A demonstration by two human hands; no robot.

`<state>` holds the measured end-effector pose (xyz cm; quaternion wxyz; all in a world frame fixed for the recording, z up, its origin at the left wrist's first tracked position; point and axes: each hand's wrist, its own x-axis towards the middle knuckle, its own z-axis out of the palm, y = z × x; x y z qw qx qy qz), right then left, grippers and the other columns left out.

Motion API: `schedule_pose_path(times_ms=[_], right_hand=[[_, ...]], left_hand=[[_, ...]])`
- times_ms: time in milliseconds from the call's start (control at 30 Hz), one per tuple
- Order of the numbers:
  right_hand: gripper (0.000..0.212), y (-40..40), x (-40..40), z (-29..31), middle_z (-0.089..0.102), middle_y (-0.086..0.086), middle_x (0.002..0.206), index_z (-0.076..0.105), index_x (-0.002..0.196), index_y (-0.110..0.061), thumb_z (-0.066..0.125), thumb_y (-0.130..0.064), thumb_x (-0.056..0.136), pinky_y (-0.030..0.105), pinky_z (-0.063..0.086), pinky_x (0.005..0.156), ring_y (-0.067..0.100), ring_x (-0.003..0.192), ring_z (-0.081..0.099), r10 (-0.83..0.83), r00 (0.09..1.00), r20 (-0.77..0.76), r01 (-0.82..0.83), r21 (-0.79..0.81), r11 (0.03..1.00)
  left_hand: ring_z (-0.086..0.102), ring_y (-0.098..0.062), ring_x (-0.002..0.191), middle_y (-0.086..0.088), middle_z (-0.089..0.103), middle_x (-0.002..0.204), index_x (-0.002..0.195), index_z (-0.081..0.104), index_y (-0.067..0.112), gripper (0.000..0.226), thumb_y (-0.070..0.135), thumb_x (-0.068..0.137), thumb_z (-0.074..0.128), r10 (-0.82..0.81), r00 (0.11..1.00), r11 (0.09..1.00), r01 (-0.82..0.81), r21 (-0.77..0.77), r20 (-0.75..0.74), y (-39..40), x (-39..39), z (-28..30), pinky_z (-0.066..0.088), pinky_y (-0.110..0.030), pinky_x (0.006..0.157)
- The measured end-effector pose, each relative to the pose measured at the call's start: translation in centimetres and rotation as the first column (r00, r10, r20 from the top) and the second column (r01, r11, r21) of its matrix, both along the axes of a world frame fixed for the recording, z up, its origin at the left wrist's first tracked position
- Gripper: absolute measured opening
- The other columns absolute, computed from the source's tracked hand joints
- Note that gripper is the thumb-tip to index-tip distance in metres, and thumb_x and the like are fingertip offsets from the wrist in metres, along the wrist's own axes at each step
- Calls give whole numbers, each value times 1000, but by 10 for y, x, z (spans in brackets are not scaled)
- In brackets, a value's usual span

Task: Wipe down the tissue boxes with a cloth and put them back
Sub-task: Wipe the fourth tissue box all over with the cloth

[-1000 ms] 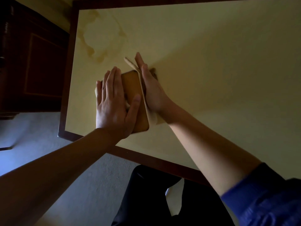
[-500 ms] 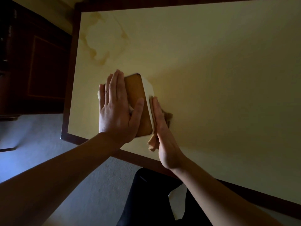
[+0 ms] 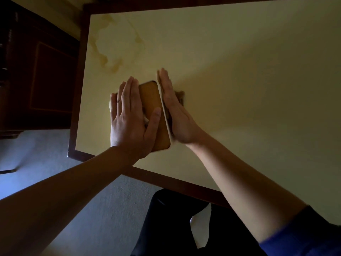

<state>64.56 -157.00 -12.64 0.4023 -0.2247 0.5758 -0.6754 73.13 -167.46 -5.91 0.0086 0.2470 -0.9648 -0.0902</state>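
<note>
The left hand [image 3: 130, 119] lies flat on top of the tissue box [image 3: 155, 109], fingers straight and together, thumb spread to the right across the lid. The right hand [image 3: 175, 111] stands on edge against the box's right side, fingers straight and held together, pressing a pale cloth [image 3: 164, 109] flat between palm and box. Both forearms reach in from the near edge, the right one ending in a blue sleeve [image 3: 302, 235]. The box has a brown, rounded-corner top; a bit of white tissue shows under the left thumb. It stands on the cream desk [image 3: 239, 74] near the near-left corner, below a brownish stain [image 3: 110, 52].
</note>
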Motion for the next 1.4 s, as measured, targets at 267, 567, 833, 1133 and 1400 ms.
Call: schedule_pose_path(times_ms=[267, 567, 833, 1133, 1400], right_hand=[[59, 76, 88, 7, 1, -7, 177, 2, 168, -17, 20, -25, 112, 56, 4, 132, 15, 164, -3, 15, 980, 200, -9, -30, 1000], [73, -9, 1, 2, -11, -4, 177, -15, 165, -26, 24, -52, 109, 49, 13, 133, 14, 164, 1, -29, 994, 102, 21, 76, 997], [56, -18, -10, 2, -1, -3, 177, 5, 169, -20, 14, -37, 116, 16, -3, 128, 7, 161, -7, 0, 1000, -29, 3, 123, 992], [87, 57, 82, 3, 6, -3, 178, -2, 169, -30, 21, -77, 100, 60, 18, 125, 20, 159, 24, -59, 997, 47, 58, 20, 998], [77, 12, 28, -1, -3, -12, 177, 3, 167, -37, 22, -75, 103, 58, 13, 131, 13, 163, 0, -65, 998, 23, 65, -11, 998]], left_hand=[[13, -27, 159, -11, 20, 171, 163, 17, 5, 82, 57, 102, 31, 5, 1000, 1000, -5, 6, 17, 0, 0, 0, 7, -52, 129], [13, -26, 159, -10, 21, 171, 163, 18, 6, 82, 59, 102, 30, -2, 1000, 1000, 2, 6, 12, -2, 0, 1, 8, -52, 129], [14, -26, 159, -10, 22, 170, 163, 20, 5, 82, 59, 102, 30, -2, 1000, 1000, 2, 8, 15, -2, 0, 1, 7, -51, 129], [13, -26, 159, -10, 22, 170, 163, 18, 6, 84, 60, 101, 30, -2, 1000, 1000, 2, 11, 21, -2, 1, -1, 7, -53, 129], [13, -28, 159, -14, 22, 169, 163, 16, 4, 93, 71, 98, 26, -35, 998, 999, 35, 1, 57, -2, -1, 1, 7, -54, 129]])
